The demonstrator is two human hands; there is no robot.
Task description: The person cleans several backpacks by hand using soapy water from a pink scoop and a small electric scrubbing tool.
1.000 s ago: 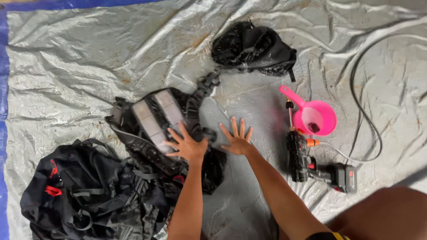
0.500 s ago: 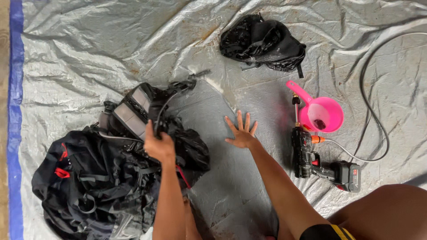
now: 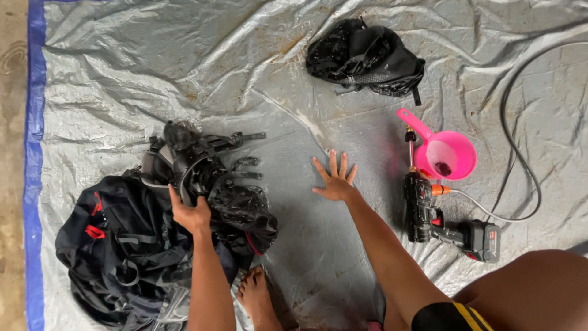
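Left hand gripping backpack, lying on tarp, left of flat right hand. Right of that, sprayer just below scoop. Small bag farther up.

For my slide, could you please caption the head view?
Left hand grips a black backpack; right hand rests flat on grey tarp.
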